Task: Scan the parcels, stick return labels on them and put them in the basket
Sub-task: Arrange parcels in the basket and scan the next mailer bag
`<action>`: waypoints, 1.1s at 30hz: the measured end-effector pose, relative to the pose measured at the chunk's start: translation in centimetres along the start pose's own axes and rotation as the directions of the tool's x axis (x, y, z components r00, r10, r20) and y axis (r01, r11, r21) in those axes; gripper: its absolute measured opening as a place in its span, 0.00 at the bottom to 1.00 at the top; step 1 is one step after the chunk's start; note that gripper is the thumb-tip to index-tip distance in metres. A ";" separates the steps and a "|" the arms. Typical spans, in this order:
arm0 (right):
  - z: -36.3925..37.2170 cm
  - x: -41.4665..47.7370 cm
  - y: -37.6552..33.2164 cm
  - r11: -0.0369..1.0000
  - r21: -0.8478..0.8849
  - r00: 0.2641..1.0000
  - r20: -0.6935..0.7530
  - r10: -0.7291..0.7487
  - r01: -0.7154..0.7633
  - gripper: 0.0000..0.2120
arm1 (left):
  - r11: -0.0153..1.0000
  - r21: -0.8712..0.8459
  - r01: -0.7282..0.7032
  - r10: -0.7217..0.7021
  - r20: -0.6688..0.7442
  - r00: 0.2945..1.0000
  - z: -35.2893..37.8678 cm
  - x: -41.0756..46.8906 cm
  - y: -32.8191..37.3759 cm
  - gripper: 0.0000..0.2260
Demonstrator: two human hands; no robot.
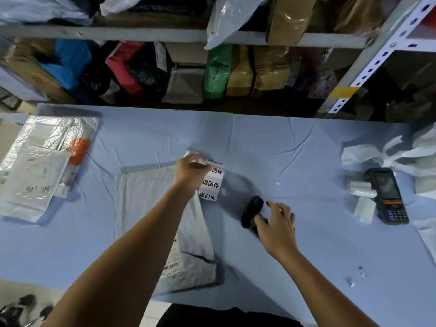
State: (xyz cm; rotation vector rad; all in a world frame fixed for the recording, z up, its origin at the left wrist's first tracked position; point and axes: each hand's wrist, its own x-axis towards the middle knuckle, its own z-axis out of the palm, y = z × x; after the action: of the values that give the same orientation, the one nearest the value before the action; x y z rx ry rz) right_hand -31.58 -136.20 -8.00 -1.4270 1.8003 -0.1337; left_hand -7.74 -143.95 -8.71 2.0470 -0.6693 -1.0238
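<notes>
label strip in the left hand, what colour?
The label strip is white with black printed characters; the head view shows it.

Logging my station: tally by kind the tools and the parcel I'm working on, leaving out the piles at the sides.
Barcode scanner: 1
Handheld terminal: 1
Strip of return labels: 1
Grey parcel: 1
Total: 4
</notes>
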 end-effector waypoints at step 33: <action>5.8 -5.1 -11.0 0.954 0.142 0.929 0.229 -0.291 0.264 0.10 | 0.908 -0.419 0.000 0.197 0.426 0.883 -11.0 -6.8 -2.9 0.13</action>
State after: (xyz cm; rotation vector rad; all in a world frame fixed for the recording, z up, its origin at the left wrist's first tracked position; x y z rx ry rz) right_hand -19.30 -133.44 -3.26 -1.5411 1.3635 -0.1877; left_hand -1.99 -133.25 -3.53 1.3962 -0.7156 -1.4710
